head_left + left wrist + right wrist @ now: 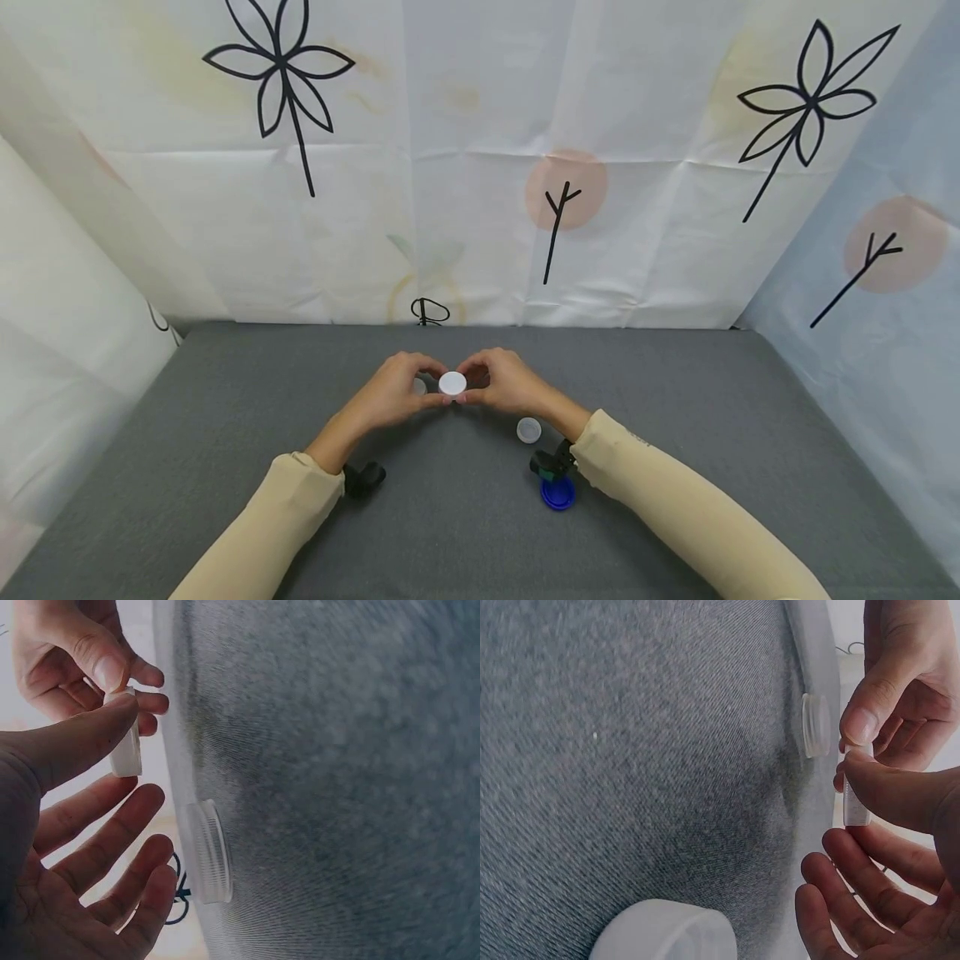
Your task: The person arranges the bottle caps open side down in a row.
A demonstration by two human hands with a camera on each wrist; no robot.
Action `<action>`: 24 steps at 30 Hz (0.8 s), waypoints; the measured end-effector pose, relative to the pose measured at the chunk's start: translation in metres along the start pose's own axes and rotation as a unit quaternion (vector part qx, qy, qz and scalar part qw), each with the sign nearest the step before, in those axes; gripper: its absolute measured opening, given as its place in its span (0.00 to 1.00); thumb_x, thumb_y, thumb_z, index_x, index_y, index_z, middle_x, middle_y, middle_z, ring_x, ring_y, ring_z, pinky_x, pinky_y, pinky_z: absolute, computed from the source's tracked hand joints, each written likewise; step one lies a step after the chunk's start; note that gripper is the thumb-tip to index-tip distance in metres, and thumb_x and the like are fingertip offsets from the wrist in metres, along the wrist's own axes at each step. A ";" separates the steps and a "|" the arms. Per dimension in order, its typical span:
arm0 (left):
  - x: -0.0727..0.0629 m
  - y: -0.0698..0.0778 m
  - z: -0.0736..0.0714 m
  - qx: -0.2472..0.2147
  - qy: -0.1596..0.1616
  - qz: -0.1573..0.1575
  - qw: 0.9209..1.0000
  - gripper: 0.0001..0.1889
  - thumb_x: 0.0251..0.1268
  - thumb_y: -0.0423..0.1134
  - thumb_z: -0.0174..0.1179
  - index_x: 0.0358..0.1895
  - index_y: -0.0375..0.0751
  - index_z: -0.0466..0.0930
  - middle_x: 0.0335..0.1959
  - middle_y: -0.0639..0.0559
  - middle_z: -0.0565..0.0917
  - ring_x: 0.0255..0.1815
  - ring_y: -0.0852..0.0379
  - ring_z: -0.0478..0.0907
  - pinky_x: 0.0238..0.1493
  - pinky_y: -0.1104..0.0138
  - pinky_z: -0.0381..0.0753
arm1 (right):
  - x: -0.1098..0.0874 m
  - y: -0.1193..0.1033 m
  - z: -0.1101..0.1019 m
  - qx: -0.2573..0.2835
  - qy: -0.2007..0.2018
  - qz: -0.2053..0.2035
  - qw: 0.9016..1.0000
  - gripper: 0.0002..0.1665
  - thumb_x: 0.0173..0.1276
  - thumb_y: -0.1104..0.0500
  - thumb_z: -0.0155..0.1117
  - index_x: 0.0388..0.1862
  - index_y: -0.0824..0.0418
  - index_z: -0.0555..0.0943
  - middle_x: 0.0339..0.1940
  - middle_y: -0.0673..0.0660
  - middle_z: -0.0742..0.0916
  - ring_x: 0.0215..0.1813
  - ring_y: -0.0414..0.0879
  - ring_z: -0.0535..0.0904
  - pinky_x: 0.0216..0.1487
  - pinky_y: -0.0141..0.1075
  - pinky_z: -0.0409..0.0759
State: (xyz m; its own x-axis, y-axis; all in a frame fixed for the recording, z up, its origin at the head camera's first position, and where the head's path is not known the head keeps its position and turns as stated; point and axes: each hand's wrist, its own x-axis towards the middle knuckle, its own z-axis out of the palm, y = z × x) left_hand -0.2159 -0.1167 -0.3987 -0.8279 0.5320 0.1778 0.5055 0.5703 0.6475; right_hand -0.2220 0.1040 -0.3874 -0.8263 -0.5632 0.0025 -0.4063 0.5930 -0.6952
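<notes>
A white round screw cap (452, 382) is held between both hands above the grey tabletop. My left hand (392, 392) pinches its left side, thumb at the near edge and index finger at the far edge. From the right, my right hand (513, 385) pinches the same cap, and the two thumbs almost meet on it. Seen edge-on in the left wrist view, the cap (126, 750) is a short white band with the other fingers spread loosely below. A clear ribbed lid (211, 855) lies on the table beside the left hand, partly hidden by its fingers in the head view.
A translucent whitish lid (528, 430) lies near the right wrist. Closer to me, a blue lid (558, 493) sits partly under the right wrist camera (551, 463). A patterned white cloth (480, 108) hangs behind the grey table (247, 400) and along its sides.
</notes>
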 end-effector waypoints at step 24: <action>0.007 -0.011 0.007 0.053 0.003 -0.022 0.998 0.14 0.54 0.37 0.78 0.43 0.37 0.89 0.38 0.48 0.84 0.42 0.49 0.77 0.48 0.53 0.72 | 0.017 0.001 0.006 -0.082 -0.014 0.017 0.996 0.17 0.62 0.58 0.79 0.48 0.61 0.88 0.42 0.53 0.90 0.49 0.47 0.84 0.54 0.44 0.80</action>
State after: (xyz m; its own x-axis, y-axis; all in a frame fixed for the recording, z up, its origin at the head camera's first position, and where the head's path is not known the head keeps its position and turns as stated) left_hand -0.2254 -0.1153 -0.4098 -0.8507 0.5019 0.1561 0.4920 0.6559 0.5724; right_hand -0.2338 0.0918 -0.3917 -0.8303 -0.5558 -0.0398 -0.4389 0.6964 -0.5678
